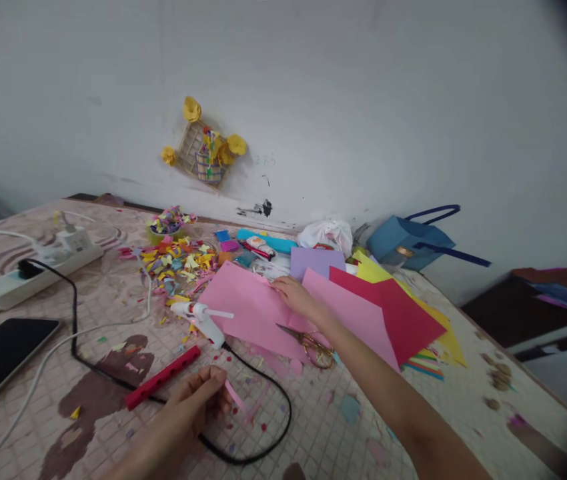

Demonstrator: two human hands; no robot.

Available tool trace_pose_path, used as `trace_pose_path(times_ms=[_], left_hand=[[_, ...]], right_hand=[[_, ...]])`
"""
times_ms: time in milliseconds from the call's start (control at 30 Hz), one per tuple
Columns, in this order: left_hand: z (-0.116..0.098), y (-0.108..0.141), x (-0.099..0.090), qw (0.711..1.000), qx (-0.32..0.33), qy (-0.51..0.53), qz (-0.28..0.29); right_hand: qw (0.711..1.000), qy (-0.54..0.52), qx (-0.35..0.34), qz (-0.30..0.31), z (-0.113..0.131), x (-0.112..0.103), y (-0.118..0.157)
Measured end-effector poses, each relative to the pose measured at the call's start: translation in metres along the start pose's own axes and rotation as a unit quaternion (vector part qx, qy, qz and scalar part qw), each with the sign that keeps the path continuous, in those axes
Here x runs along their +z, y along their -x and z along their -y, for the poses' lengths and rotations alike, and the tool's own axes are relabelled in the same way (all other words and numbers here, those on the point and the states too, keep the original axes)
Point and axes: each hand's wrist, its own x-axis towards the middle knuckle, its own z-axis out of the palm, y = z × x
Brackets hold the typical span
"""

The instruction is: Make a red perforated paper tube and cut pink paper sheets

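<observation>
My left hand [204, 399] is closed, pinching a narrow pink paper strip [235, 395] between thumb and forefinger. My right hand [292, 295] reaches across to the far part of a pink paper sheet [246, 307]; its fingers are stretched forward and touch the paper near its far edge. Scissors [308, 341] with gold handles lie on the near part of that sheet, under my right forearm. A white glue gun [203, 321] rests at the sheet's left corner, with its black cord looping past my left hand. A red bar with round holes [163, 377] lies left of my left hand.
Coloured paper sheets [408, 320] spread to the right. Cut paper scraps [181, 263] are heaped at the left, by a filled bowl [168, 227]. A power strip [38, 277] and a black tablet [6, 360] sit far left. A blue bag [396, 240] stands by the wall.
</observation>
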Motion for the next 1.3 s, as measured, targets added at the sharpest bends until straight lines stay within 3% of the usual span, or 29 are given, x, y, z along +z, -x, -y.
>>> trace_pose_path(times_ms=[100,367,567,733,933,1067,1167,1300], left_hand=[[-0.002,0.004,0.005,0.999,0.003,0.032,-0.033],[-0.003,0.004,0.004,0.998,0.007,0.055,-0.023],[-0.002,0.004,0.004,0.999,0.024,0.030,-0.005],[-0.007,0.008,0.007,0.999,0.033,-0.017,0.009],[-0.013,0.012,0.014,0.996,0.063,-0.067,0.009],[-0.017,0.010,0.024,0.992,0.077,-0.098,0.023],[-0.020,0.007,0.032,0.985,0.102,-0.132,0.035],[-0.022,0.007,0.037,0.969,0.142,-0.195,0.060]], right_hand=[[0.999,0.008,0.033,0.023,-0.002,-0.005,-0.014],[0.988,-0.020,0.137,0.073,-0.006,-0.012,-0.052],[0.973,-0.155,0.173,0.003,0.002,-0.024,-0.052],[0.918,-0.346,0.184,-0.068,0.036,-0.022,-0.014],[0.817,-0.549,0.162,-0.069,0.087,-0.016,0.067],[0.761,-0.626,0.154,-0.069,0.107,-0.014,0.103],[0.743,-0.646,0.154,-0.084,0.118,-0.012,0.118],[0.753,-0.637,0.146,-0.076,0.136,-0.014,0.129]])
